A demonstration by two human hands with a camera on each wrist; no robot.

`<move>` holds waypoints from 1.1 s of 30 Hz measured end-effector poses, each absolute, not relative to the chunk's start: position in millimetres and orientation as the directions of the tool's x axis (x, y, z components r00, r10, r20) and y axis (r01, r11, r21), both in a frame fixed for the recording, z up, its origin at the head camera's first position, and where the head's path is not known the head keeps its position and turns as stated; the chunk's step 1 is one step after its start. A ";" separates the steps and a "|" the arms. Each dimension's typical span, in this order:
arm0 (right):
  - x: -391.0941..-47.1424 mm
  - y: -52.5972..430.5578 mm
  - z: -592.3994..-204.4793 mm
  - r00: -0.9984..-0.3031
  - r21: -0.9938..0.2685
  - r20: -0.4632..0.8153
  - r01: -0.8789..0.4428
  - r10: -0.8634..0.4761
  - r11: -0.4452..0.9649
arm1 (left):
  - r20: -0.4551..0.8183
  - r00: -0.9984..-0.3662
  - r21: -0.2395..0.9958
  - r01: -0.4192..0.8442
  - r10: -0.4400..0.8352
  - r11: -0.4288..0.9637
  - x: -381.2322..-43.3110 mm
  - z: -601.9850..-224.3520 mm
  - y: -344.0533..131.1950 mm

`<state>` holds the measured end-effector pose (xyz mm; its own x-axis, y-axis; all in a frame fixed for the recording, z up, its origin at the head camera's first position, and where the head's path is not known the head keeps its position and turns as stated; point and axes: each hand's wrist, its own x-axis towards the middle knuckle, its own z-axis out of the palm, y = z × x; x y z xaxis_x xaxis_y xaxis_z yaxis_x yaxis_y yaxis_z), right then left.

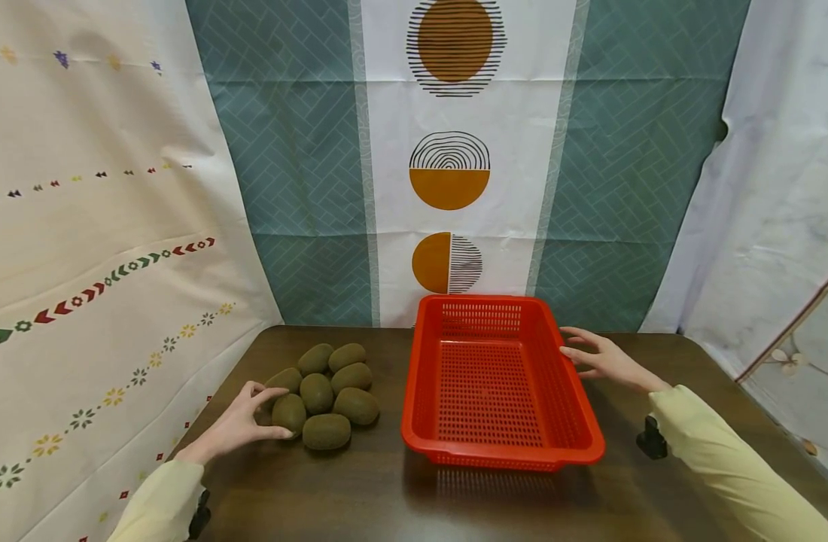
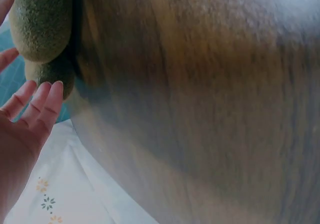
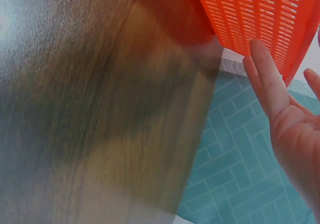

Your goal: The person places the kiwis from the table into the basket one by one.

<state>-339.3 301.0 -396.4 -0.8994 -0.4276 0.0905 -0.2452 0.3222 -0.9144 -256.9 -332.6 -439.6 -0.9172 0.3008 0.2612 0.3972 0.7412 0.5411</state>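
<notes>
In the head view, several brown kiwis (image 1: 316, 394) lie bunched on the left of the table. My left hand (image 1: 234, 425) reaches in from the left, with thumb and index finger on either side of the nearest left kiwi (image 1: 288, 415), pinching it where it lies. Its other fingers spread beside a farther kiwi (image 2: 50, 73) in the left wrist view. A red plastic basket (image 1: 414, 406) stands right of the kiwis, with nothing in it. My right hand (image 1: 607, 361) is at the basket's right side, its fingers extended along the outer wall and the thumb near the rim.
The dark wooden table (image 1: 373, 497) carries both the kiwis and the basket. A green and white patterned cloth (image 1: 305, 165) hangs behind it. Pale cloths cover the left and right sides. A black strap piece (image 1: 651, 439) sits at the right sleeve.
</notes>
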 end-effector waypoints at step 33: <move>-337.9 291.7 -397.2 -0.919 -0.940 0.055 -0.179 -0.390 0.291 | 0.261 -0.926 0.568 0.377 0.274 0.732 -258.5 -440.7 -320.8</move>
<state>-337.9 291.7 -397.2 -0.9194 -0.3895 0.0547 -0.1791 0.2906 -0.9399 -258.5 -320.8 -440.7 -0.9256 0.2745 0.2605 0.3768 0.7320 0.5676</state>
